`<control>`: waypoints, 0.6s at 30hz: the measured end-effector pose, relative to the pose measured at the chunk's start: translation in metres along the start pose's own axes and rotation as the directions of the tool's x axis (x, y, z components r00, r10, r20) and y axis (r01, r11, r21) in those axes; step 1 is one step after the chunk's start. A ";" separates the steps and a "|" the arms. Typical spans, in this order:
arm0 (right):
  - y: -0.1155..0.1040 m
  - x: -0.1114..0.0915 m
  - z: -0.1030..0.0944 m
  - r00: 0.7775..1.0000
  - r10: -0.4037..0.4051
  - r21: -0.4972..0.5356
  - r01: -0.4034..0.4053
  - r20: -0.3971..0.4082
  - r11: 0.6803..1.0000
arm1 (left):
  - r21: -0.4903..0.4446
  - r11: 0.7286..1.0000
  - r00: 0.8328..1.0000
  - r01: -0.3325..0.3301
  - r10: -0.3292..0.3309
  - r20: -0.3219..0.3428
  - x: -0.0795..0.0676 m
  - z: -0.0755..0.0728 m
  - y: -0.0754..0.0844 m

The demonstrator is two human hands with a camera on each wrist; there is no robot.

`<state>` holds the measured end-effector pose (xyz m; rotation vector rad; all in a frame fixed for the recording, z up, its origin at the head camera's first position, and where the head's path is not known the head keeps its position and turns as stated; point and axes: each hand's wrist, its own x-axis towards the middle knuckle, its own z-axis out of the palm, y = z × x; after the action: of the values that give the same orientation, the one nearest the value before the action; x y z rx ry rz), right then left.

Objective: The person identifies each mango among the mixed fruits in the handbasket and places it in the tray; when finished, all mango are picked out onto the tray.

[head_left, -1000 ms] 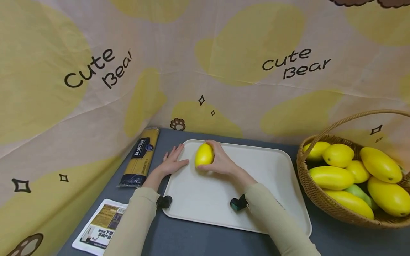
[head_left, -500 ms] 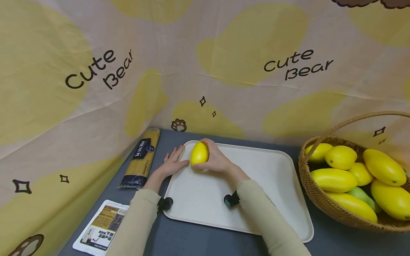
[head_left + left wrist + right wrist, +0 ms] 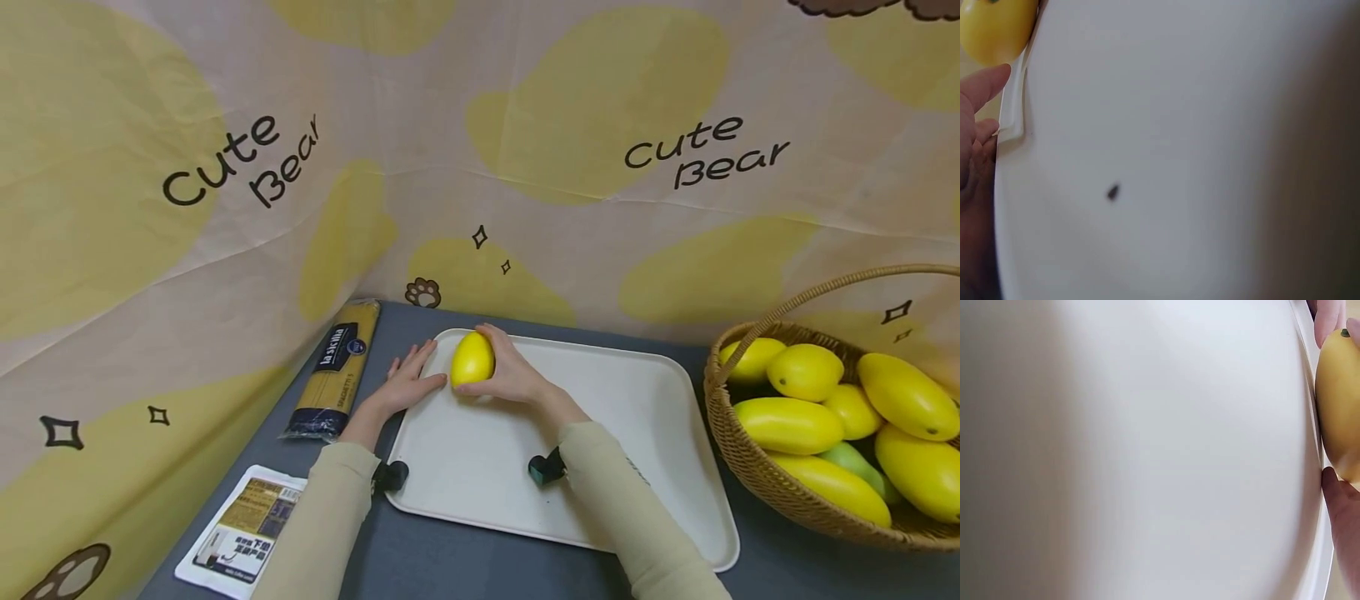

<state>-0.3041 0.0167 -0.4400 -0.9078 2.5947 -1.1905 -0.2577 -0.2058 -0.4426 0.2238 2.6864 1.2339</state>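
Observation:
A yellow mango point(image 3: 472, 360) lies at the far left part of a white tray point(image 3: 615, 408). My right hand point(image 3: 516, 373) grips it from the right, thumb on the near side and fingers around the far end. In the right wrist view, a small green stem spot shows at one tip of the mango point(image 3: 1339, 400). My left hand point(image 3: 405, 387) rests at the tray's left edge with fingers extended, its thumb pointing toward the fruit. The left wrist view shows that thumb point(image 3: 988, 87) just below the mango point(image 3: 997, 31).
At the right stands a wicker basket point(image 3: 738, 467) with a tall handle, holding several yellow fruits point(image 3: 787, 425) and a green one point(image 3: 855, 463). Left of the tray lie a spaghetti packet point(image 3: 336, 367) and a white printed pouch point(image 3: 243, 529). A patterned cloth point(image 3: 540, 250) hangs behind the table.
My right hand has shifted the mango slightly left, closer to my left thumb, and has then held about still. My left hand has stayed at the tray's edge.

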 end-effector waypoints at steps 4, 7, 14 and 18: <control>0.003 0.000 0.000 1.000 -0.009 -0.004 0.009 -0.007 1.000 | -0.008 1.000 1.000 -0.004 0.004 -0.003 0.000 0.000 0.001; 0.004 -0.001 0.000 1.000 -0.013 0.000 0.013 -0.008 1.000 | -0.014 1.000 1.000 -0.006 0.006 -0.005 0.000 0.000 0.001; 0.002 -0.004 -0.002 1.000 0.021 0.023 -0.021 0.005 1.000 | -0.029 1.000 1.000 -0.004 0.004 -0.003 0.000 0.000 0.000; -0.001 -0.006 -0.005 0.998 0.053 0.068 -0.051 -0.027 0.996 | -0.060 0.998 1.000 0.014 -0.014 -0.003 0.000 -0.001 -0.002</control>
<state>-0.3004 0.0227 -0.4365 -0.8108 2.5667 -1.2783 -0.2582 -0.2078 -0.4439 0.1943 2.6444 1.3095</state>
